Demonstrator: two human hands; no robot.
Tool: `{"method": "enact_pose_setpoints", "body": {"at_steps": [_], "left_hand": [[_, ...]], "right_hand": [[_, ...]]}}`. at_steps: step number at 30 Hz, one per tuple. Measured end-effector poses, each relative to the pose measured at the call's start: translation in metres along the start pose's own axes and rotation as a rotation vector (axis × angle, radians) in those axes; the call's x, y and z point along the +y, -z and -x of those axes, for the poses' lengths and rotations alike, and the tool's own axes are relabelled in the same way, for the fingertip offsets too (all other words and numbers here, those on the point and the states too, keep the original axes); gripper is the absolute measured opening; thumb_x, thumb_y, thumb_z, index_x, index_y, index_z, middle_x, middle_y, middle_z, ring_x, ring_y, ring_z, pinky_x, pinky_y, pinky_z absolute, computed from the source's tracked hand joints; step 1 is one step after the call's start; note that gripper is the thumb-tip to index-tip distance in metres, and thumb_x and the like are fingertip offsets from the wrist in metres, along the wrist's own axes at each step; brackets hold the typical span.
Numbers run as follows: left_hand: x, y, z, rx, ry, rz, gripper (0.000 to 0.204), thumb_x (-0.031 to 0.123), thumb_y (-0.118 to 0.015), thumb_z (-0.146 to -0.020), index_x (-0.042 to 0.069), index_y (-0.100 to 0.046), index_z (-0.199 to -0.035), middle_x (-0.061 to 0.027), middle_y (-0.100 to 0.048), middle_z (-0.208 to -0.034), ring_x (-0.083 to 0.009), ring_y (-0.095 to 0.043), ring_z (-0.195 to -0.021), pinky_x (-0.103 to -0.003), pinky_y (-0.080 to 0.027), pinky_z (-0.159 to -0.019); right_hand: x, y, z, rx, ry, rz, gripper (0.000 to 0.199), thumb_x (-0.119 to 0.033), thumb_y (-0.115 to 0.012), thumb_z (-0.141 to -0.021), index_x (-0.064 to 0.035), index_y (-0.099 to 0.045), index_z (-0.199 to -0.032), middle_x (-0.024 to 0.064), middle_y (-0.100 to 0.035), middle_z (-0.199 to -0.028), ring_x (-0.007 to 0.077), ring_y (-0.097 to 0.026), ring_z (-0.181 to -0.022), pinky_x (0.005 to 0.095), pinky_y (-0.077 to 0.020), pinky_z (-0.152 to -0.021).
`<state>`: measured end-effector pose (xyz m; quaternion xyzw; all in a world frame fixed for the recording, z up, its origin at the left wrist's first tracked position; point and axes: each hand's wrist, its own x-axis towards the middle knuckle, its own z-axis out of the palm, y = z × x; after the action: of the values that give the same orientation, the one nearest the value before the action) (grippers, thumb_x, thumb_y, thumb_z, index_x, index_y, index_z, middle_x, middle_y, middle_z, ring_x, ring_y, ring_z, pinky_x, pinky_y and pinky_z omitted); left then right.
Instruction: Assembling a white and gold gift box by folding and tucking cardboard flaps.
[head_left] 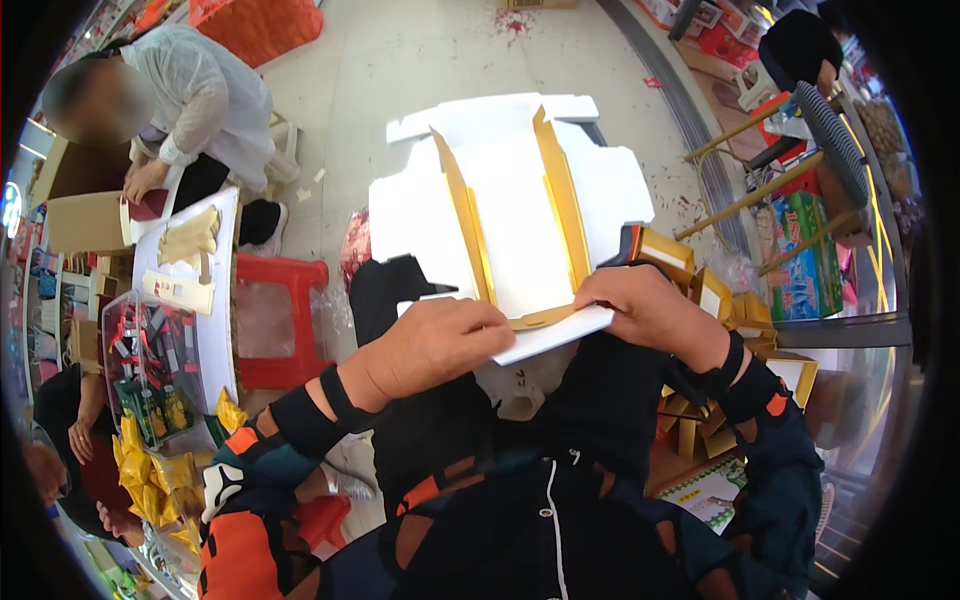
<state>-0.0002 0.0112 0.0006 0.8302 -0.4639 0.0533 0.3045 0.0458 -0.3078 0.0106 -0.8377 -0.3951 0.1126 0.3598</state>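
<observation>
A flat-cut cardboard box [515,230], white inside with gold side strips, lies across my knees. Its two gold strips stand up along the middle panel. My left hand [440,345] is closed on the left end of the near flap, fingers curled over its edge. At the flap's right end, my right hand [645,305] pinches the folded edge, thumb on top. Between the hands the near white flap [555,337] is bent up against a gold edge. The fingertips under the card are hidden.
Several gold boxes [715,300] are piled at my right. A red plastic stool [275,320] stands to the left, beside a white table [215,310] bearing a clear bin [150,370] of small packs. Another person [205,110] works at the far left. A striped chair [832,140] is at the right.
</observation>
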Motion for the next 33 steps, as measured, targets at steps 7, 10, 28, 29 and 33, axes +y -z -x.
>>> {"method": "enact_pose_setpoints", "body": {"at_steps": [7, 10, 28, 29, 33], "left_hand": [[0.012, -0.005, -0.003, -0.051, -0.024, -0.155, 0.033, 0.012, -0.071, -0.087, 0.012, -0.061, -0.118, -0.0037, -0.062, -0.101, -0.0214, -0.067, -0.088, -0.035, -0.056, -0.073], [0.010, -0.006, -0.003, -0.055, -0.011, -0.171, 0.039, 0.012, -0.070, -0.087, 0.012, -0.060, -0.125, -0.0039, -0.059, -0.097, -0.0211, -0.067, -0.086, -0.035, -0.056, -0.072], [-0.029, 0.018, -0.028, -0.079, 0.163, -0.191, 0.070, -0.002, -0.070, -0.083, 0.027, -0.062, -0.146, -0.0063, -0.060, -0.090, -0.0264, -0.067, -0.071, -0.038, -0.055, -0.061], [-0.032, 0.016, -0.026, -0.084, 0.171, -0.184, 0.072, -0.002, -0.070, -0.082, 0.028, -0.061, -0.147, -0.0061, -0.060, -0.089, -0.0264, -0.067, -0.070, -0.038, -0.055, -0.060], [-0.036, 0.014, -0.026, -0.053, 0.153, -0.146, 0.077, -0.003, -0.072, -0.080, 0.031, -0.060, -0.149, -0.0063, -0.058, -0.088, -0.0272, -0.066, -0.069, -0.039, -0.055, -0.059]], "right_hand": [[-0.001, -0.006, 0.008, 0.018, -0.045, -0.007, 0.033, 0.009, -0.068, -0.077, -0.0063, -0.069, -0.106, 0.0124, -0.069, -0.091, 0.0358, -0.070, -0.086, 0.0393, -0.0568, -0.076], [-0.003, -0.006, 0.008, 0.017, -0.060, -0.012, 0.033, 0.010, -0.066, -0.077, -0.0062, -0.068, -0.106, 0.0128, -0.069, -0.091, 0.0360, -0.070, -0.085, 0.0399, -0.0570, -0.076], [0.012, 0.005, -0.038, 0.080, -0.177, -0.123, 0.014, 0.006, -0.062, -0.090, -0.0026, -0.066, -0.100, 0.0185, -0.070, -0.090, 0.0372, -0.069, -0.085, 0.0393, -0.0536, -0.075], [0.015, 0.004, -0.039, 0.084, -0.177, -0.121, 0.014, 0.006, -0.062, -0.090, -0.0026, -0.066, -0.100, 0.0185, -0.070, -0.090, 0.0372, -0.069, -0.085, 0.0393, -0.0536, -0.075], [0.017, 0.002, -0.038, 0.090, -0.147, -0.068, 0.025, 0.015, -0.062, -0.083, -0.0011, -0.069, -0.102, 0.0124, -0.073, -0.090, 0.0224, -0.070, -0.082, 0.0323, -0.0539, -0.076]]}}
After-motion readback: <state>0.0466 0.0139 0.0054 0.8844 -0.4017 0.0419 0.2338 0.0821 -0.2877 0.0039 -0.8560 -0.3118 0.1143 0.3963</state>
